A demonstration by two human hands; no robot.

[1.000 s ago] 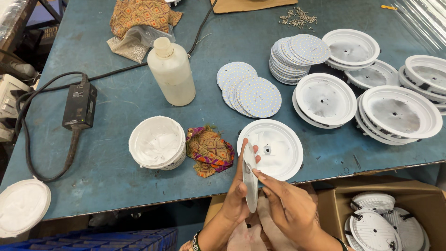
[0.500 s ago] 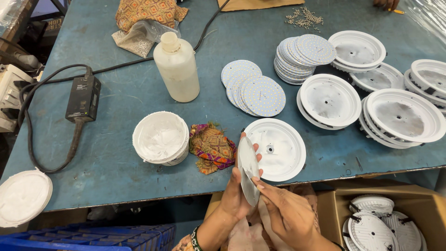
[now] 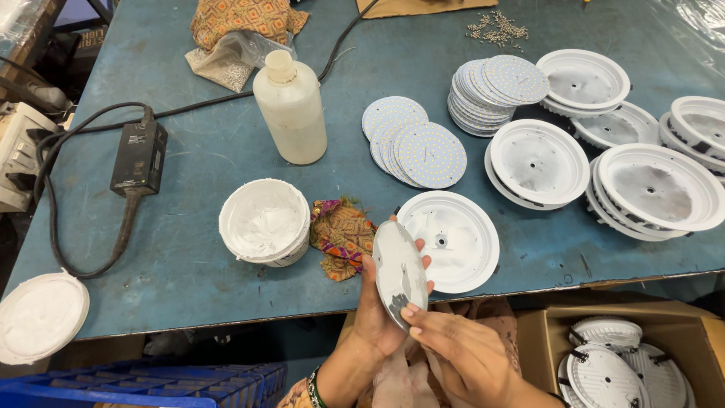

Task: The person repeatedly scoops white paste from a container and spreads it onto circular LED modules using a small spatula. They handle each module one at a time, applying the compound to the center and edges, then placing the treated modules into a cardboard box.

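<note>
My left hand (image 3: 377, 313) holds a round white disc (image 3: 399, 270) on edge, just in front of the table's near edge. The fingertips of my right hand (image 3: 461, 355) rest on the disc's lower face, which carries a smear of grey-white paste. Right behind the disc an empty white round lamp housing (image 3: 453, 238) lies open side up on the blue table (image 3: 189, 227). To its left are a patterned cloth (image 3: 341, 233) and a white tub of paste (image 3: 264, 221).
A white bottle (image 3: 291, 109) stands behind the tub. Fanned LED discs (image 3: 411, 143), a stack of them (image 3: 495, 87) and several stacked white housings (image 3: 649, 189) fill the right. A black adapter with cable (image 3: 138, 157) lies left, a tub lid (image 3: 39, 316) at the near-left corner, a carton of housings (image 3: 619, 359) below right.
The view has shifted slightly. My hands have kept the disc at the table edge, and my right fingers have moved lower over its face.
</note>
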